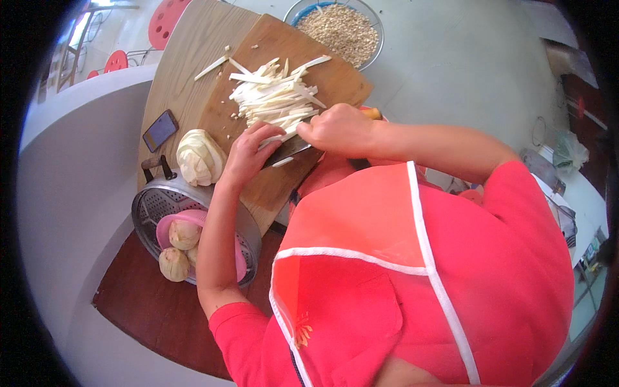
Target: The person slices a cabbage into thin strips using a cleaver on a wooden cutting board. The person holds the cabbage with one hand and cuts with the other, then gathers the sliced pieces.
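Note:
My right hand (338,126) grips a kitchen knife; its wooden handle end (372,113) sticks out beyond the fist. The dark, wide blade (286,152) lies low over the near edge of a wooden cutting board (333,63). Beside the blade, my left hand (249,150) has its fingers and thumb around a few pale vegetable strips. A loose heap of cut strips (275,94) covers the middle of the board. One short strip (283,162) lies on the near side of the blade. Left of my left hand sits a large peeled root vegetable (200,157).
A wire basket (382,41) at the far side holds diced pale pieces (338,34). A phone (160,130) lies on the wooden table (193,43). At left, a tilted metal steamer pot (251,227) contains a pink basket (167,222) and several root vegetables (174,264). Red stools (164,22) stand beyond.

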`<state>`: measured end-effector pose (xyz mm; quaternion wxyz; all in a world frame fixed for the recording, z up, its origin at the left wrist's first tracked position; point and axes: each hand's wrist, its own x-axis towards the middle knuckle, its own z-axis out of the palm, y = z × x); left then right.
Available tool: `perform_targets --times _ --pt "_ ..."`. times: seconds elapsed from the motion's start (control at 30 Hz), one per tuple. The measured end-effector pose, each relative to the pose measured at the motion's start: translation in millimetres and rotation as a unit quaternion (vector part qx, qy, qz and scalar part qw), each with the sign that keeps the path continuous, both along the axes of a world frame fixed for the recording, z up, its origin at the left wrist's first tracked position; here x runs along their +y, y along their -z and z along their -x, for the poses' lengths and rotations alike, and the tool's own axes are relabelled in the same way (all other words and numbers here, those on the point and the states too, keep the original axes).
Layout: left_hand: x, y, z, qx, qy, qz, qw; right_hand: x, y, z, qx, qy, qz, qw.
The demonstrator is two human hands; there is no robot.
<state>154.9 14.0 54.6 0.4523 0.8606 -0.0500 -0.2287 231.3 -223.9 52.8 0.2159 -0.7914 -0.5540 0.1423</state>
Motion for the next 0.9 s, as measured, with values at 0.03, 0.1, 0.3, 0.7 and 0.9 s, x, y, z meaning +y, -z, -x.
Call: perform_targets --times 0.03,0.1,0.3,0.7,0.9 --pt "1 1 -2 -0.01 0.003 -0.005 1.0 -1 0 -1 -0.012 0.0 -0.008 1.0" --pt "4 7 -5 -0.06 0.024 -0.037 0.997 -4 -1 -5 -0.038 0.0 -0.024 0.999" --pt "18 34 -7 -0.17 0.052 -0.129 0.976 -4 -11 -13 -0.071 -0.031 -0.077 0.994" --pt "11 14 -31 -0.214 -0.056 -0.187 0.957 -52 -30 -49 0.014 -0.069 -0.042 0.997" --pt "-26 32 -82 -0.232 0.1 -0.164 0.954 -80 -30 -49 0.021 -0.041 0.005 0.999"
